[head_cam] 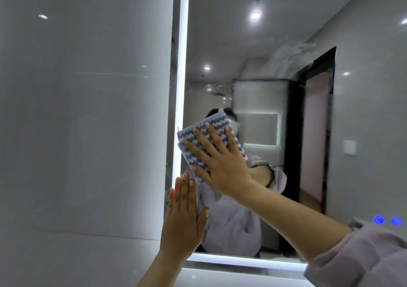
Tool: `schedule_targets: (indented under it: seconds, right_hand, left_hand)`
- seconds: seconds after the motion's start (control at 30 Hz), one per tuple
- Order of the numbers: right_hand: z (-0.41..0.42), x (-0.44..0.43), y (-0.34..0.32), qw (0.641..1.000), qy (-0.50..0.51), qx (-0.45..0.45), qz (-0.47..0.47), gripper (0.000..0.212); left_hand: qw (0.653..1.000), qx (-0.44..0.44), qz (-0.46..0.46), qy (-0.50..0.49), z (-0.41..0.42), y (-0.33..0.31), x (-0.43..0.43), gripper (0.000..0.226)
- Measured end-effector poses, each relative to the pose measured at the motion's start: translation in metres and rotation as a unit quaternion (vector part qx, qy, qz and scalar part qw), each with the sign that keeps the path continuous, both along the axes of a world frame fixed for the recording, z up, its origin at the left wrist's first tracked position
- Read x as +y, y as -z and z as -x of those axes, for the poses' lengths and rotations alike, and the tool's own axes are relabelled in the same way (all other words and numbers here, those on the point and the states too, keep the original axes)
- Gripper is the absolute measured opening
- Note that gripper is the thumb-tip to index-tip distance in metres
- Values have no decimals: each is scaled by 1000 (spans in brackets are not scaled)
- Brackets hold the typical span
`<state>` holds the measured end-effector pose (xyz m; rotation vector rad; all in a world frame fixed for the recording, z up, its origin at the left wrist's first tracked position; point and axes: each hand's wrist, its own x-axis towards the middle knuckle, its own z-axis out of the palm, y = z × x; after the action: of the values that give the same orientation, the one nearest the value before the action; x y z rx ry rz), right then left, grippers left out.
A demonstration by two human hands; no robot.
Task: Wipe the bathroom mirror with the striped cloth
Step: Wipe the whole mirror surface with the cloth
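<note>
Right fingers (214, 135) spread, striped cloth (186, 135) beneath

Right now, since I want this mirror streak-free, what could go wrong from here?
The left hand lies flat against the mirror and may leave prints. The right hand only presses the striped cloth with straight fingers, so it could slip. A wide sweep might trigger the blue touch buttons.

No legible text; 2 blue lit icons (378, 220) on mirror (220, 33) (symbols too blurred).
</note>
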<state>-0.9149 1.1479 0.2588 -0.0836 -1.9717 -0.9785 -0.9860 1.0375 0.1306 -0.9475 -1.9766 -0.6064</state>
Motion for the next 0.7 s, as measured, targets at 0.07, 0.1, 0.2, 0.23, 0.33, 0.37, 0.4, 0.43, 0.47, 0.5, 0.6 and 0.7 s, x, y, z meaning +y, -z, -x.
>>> schedule_targets:
  seconds: [0.07,0.1,0.2,0.23,0.33,0.37,0.4,0.43,0.47,0.5,0.6,0.7]
  right_hand:
    - [-2,0,-7,1000,-1,-14,-9,61]
    - [-2,1,-12,999,0,-26,-19,61]
    - [-2,2,-33,996,-2,-66,-62,63]
    - [-1,1,-42,994,-3,-76,-75,63]
    - [6,-7,-68,992,-3,-89,-92,62]
    - [9,-11,-77,992,-2,-90,-93,62]
    - [11,-14,-84,992,-1,-90,-93,61]
    - [13,-17,-92,992,1,-87,-94,61]
    - [15,-20,-99,992,4,-83,-95,61]
    - [17,-23,-106,992,6,-79,-95,61]
    - [25,-33,-124,995,9,-65,-79,61]
    - [30,-41,-135,997,-4,-53,-52,60]
  left_hand:
    - [1000,-5,3,-4,-1,0,0,69]
    - [1000,-10,6,-5,-1,0,-1,70]
    - [1000,-14,12,-15,-2,1,-2,71]
    - [1000,-15,13,-17,-2,1,-2,71]
    - [1000,-8,9,-13,-3,0,-3,71]
    - [1000,-2,9,-13,-2,0,-3,70]
    - [1000,3,7,-12,-2,-1,-3,70]
    - [1000,7,1,-8,-1,-1,-3,70]
    - [1000,7,-8,-1,0,-1,-2,69]
    - [1000,5,-15,7,1,-1,-2,69]
    - [1000,13,-18,20,8,2,2,70]
    - [999,22,-27,28,15,7,7,72]
